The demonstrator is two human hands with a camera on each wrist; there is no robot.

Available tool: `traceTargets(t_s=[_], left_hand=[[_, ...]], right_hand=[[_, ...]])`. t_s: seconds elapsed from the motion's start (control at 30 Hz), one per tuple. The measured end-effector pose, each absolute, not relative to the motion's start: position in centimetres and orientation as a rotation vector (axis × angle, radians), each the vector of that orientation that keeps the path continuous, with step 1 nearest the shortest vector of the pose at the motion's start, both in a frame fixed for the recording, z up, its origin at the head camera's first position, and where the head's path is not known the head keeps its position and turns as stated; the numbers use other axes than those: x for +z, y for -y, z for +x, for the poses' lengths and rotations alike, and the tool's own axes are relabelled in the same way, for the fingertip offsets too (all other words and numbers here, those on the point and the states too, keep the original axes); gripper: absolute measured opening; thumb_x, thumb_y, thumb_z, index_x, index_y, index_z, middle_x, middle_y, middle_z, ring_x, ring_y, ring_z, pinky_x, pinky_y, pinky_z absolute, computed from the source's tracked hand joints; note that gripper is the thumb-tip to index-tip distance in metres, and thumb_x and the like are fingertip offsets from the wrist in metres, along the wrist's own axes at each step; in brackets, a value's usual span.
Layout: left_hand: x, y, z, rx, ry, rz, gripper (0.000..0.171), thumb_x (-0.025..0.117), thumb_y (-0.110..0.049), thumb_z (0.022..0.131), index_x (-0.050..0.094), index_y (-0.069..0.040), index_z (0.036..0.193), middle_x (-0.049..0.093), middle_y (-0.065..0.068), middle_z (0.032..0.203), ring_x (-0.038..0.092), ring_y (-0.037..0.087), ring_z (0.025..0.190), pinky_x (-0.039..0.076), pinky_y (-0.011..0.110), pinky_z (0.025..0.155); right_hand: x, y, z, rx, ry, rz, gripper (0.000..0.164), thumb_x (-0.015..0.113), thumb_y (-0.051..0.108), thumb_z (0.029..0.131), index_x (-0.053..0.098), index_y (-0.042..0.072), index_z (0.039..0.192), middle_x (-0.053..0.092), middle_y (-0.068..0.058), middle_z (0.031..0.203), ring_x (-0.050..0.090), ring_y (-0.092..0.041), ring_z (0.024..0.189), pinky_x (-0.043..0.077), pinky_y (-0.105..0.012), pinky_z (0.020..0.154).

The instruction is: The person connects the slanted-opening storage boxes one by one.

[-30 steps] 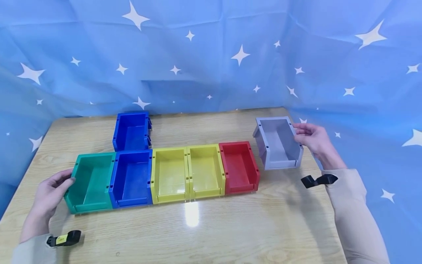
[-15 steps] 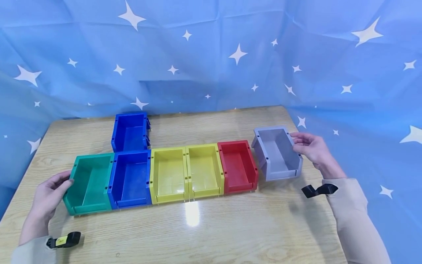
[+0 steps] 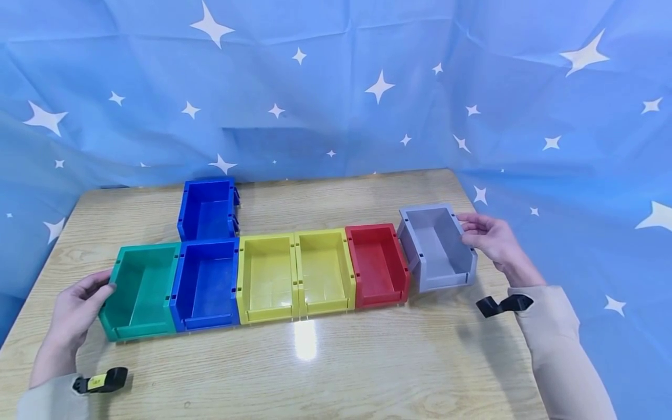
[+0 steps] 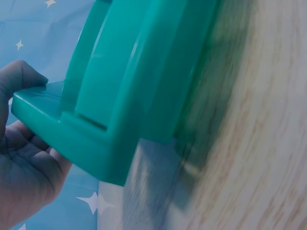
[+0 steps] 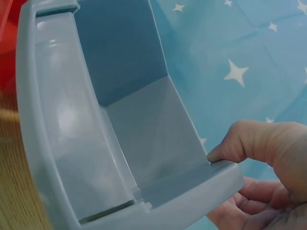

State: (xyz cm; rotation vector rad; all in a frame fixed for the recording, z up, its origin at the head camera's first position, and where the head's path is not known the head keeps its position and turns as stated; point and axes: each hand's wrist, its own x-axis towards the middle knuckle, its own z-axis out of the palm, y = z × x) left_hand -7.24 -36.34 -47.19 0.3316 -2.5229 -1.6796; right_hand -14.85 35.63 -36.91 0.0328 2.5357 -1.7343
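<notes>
The right hand (image 3: pixel 492 240) pinches the right wall of a grey plastic bin (image 3: pixel 438 248), thumb inside and fingers outside, as the right wrist view also shows. This bin stands close beside the red bin (image 3: pixel 377 265) at the row's right end; whether they touch I cannot tell. At the other end, my left hand (image 3: pixel 79 309) grips the left wall of the green bin (image 3: pixel 142 291), its thumb over the rim in the left wrist view. Between green and red sit a blue bin (image 3: pixel 207 286) and two yellow bins, the left one (image 3: pixel 266 280) and the right one (image 3: pixel 325 271), side by side.
A second blue bin (image 3: pixel 207 207) stands behind the front blue one. The wooden table (image 3: pixel 336 373) reaches back to a blue star-patterned cloth (image 3: pixel 315 87), which also hangs along the right side. Each wrist wears a black camera mount.
The right hand has brought the grey bin nearer to me and slightly left, closer to the red bin. My left hand keeps its hold on the green bin; the row looks almost unchanged.
</notes>
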Motion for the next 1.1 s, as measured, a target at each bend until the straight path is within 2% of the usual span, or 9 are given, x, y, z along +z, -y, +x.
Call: traceTargets(t_s=[0.3, 0.53, 0.6, 0.67, 0.73, 0.8, 0.9, 0.97, 1.1], left_hand=[[-46.9, 36.2, -7.2, -1.670, 2.537, 0.339, 0.022, 0.052, -0.015, 0.096, 0.061, -0.031, 0.108, 0.051, -0.030, 0.093, 0.047, -0.010, 0.084, 0.041, 0.004, 0.066], [-49.3, 38.3, -7.8, -1.670, 2.545, 0.321, 0.020, 0.054, -0.024, 0.095, 0.059, -0.031, 0.113, 0.052, -0.028, 0.098, 0.048, -0.010, 0.087, 0.042, 0.004, 0.068], [-49.5, 38.5, -7.9, -1.692, 2.522, 0.313, 0.020, 0.056, -0.024, 0.095, 0.060, -0.032, 0.112, 0.053, -0.028, 0.098, 0.049, -0.011, 0.087, 0.042, 0.004, 0.068], [-49.2, 38.3, -7.8, -1.701, 2.529, 0.313, 0.023, 0.055, -0.020, 0.095, 0.060, -0.025, 0.116, 0.052, -0.027, 0.097, 0.049, -0.010, 0.087, 0.042, 0.004, 0.067], [-49.6, 38.6, -7.9, -1.700, 2.513, 0.307, 0.022, 0.055, -0.020, 0.095, 0.060, -0.029, 0.114, 0.053, -0.027, 0.097, 0.049, -0.010, 0.087, 0.042, 0.003, 0.067], [-50.3, 39.1, -8.1, -1.676, 2.529, 0.321, 0.023, 0.055, -0.023, 0.095, 0.059, -0.027, 0.117, 0.052, -0.027, 0.099, 0.048, -0.010, 0.088, 0.042, 0.003, 0.068], [-51.1, 39.6, -8.3, -1.644, 2.538, 0.324, 0.024, 0.055, -0.026, 0.095, 0.059, -0.029, 0.118, 0.052, -0.027, 0.100, 0.048, -0.009, 0.089, 0.042, 0.003, 0.068], [-51.3, 39.7, -8.3, -1.624, 2.551, 0.329, 0.024, 0.055, -0.026, 0.095, 0.058, -0.030, 0.118, 0.051, -0.027, 0.100, 0.048, -0.009, 0.089, 0.042, 0.004, 0.068], [-51.5, 39.6, -8.4, -1.617, 2.549, 0.326, 0.026, 0.055, -0.028, 0.094, 0.059, -0.026, 0.120, 0.052, -0.026, 0.101, 0.048, -0.007, 0.090, 0.042, 0.004, 0.068]], right_hand=[[-37.8, -35.6, -15.2, -1.543, -2.651, 0.010, 0.048, 0.055, -0.013, 0.078, 0.044, -0.019, 0.124, 0.058, 0.010, 0.084, 0.056, 0.000, 0.074, 0.049, -0.012, 0.066], [-38.2, -35.7, -14.8, -1.501, -2.672, -0.029, 0.046, 0.055, -0.007, 0.084, 0.043, -0.019, 0.126, 0.059, 0.007, 0.088, 0.057, -0.001, 0.078, 0.048, -0.013, 0.067], [-38.1, -35.3, -14.7, -1.448, -2.743, -0.048, 0.044, 0.055, -0.002, 0.087, 0.044, -0.017, 0.127, 0.063, -0.005, 0.094, 0.058, -0.005, 0.084, 0.046, -0.011, 0.068], [-38.0, -34.5, -14.6, -1.374, -2.887, -0.081, 0.041, 0.057, 0.003, 0.090, 0.048, -0.013, 0.126, 0.062, -0.014, 0.104, 0.058, -0.015, 0.093, 0.044, -0.008, 0.069], [-37.8, -33.3, -14.6, -1.292, -3.055, -0.180, 0.038, 0.059, 0.005, 0.090, 0.052, -0.010, 0.124, 0.058, -0.023, 0.114, 0.055, -0.027, 0.102, 0.047, -0.016, 0.074], [-37.7, -31.9, -14.8, -1.203, -3.182, -0.340, 0.040, 0.062, 0.004, 0.088, 0.053, -0.007, 0.125, 0.052, -0.027, 0.124, 0.047, -0.040, 0.113, 0.045, -0.030, 0.088], [-37.6, -29.9, -15.1, -1.013, -3.195, -0.596, 0.050, 0.062, 0.015, 0.089, 0.047, -0.002, 0.134, 0.042, -0.026, 0.138, 0.034, -0.043, 0.127, 0.028, -0.061, 0.099], [-37.7, -28.7, -15.1, -0.855, -3.115, -0.661, 0.059, 0.057, 0.028, 0.093, 0.037, 0.003, 0.143, 0.029, -0.023, 0.147, 0.020, -0.041, 0.136, 0.015, -0.066, 0.103], [-38.1, -26.8, -15.1, -0.592, -2.987, -0.611, 0.068, 0.044, 0.046, 0.096, 0.019, 0.014, 0.151, 0.011, -0.017, 0.155, -0.001, -0.034, 0.142, 0.005, -0.072, 0.101]])
